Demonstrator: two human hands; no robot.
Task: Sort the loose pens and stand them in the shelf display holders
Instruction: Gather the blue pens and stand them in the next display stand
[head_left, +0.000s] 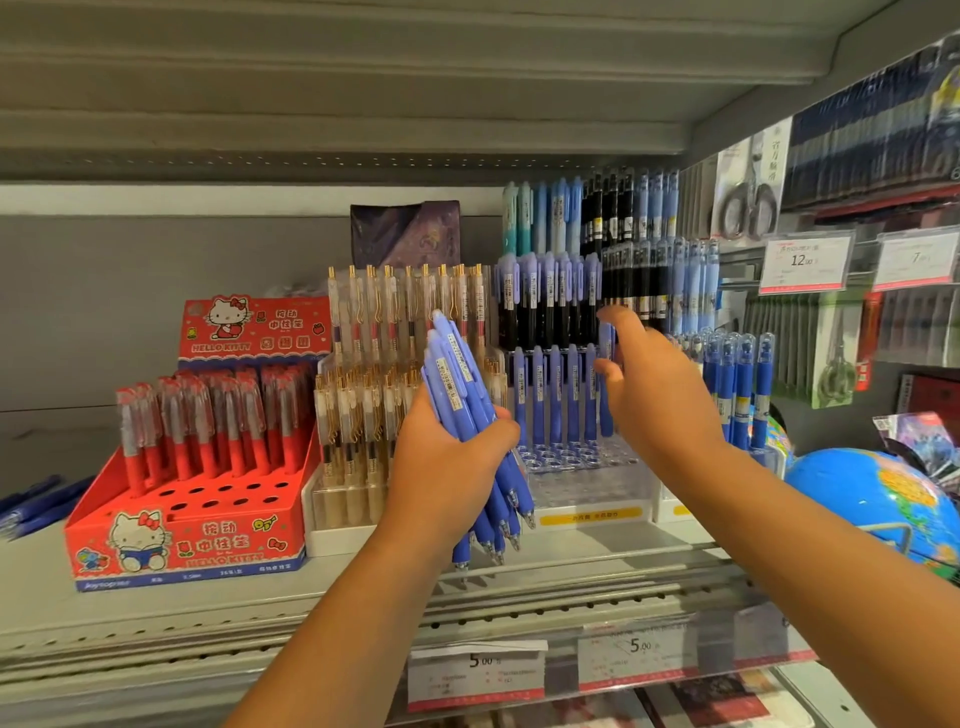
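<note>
Shelf: grey metal, carrying all the pen displays; I am looking at it from just behind the person's arms.
Tiered clear holder: standing right of centre on the shelf; upper rows are showing blue, black and pale pens upright, while the front rows are showing open sockets.
Red cartoon box: sitting at the left, holding red pens in its back rows, with front holes showing open.
Globe: blue, lying at the right edge of the shelf.
Gold-clip pen stand: standing between the red box and the clear holder.
Left grip: clenching round the pen bundle in front of the gold-clip stand.
Right grip: reaching into the clear holder, thumb and forefinger pinching the single pen.
Pen bundle: blue pens, leaning caps-up, tips pointing down below the fist, hanging above the shelf.
Single pen: blue, standing upright at the right end of the holder's lowest filled row; whether it is sitting in a socket, I cannot tell.
Loose pens: dark blue, lying flat on the shelf at far left.
</note>
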